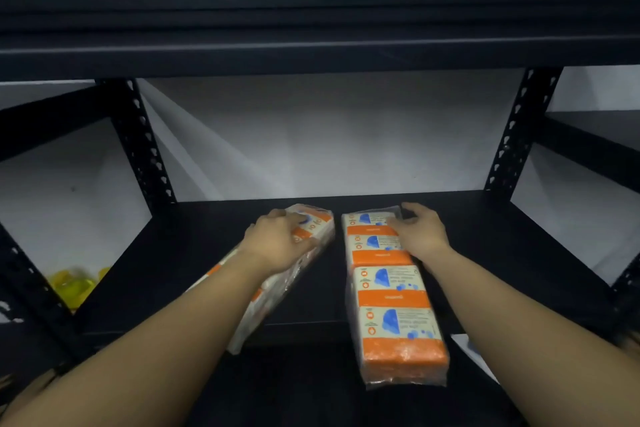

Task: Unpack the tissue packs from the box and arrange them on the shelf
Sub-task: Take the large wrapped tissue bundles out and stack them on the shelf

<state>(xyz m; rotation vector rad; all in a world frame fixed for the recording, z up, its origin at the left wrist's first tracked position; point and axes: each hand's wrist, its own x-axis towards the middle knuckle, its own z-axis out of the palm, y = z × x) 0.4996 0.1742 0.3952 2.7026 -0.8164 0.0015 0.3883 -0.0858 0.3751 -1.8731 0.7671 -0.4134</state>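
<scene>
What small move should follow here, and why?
Probably swing the left pack straight, alongside the right pack. The left hand grips a pack lying skewed, its near end overhanging the shelf edge. The right pack lies straight under the right hand, also overhanging in front, so both likely need pushing back afterwards.

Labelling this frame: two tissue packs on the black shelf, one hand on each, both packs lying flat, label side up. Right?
Not quite. Only the right pack lies flat under the right hand; the head view shows the left pack tipped on its side, gripped by the left hand. Both are on the black shelf.
</scene>
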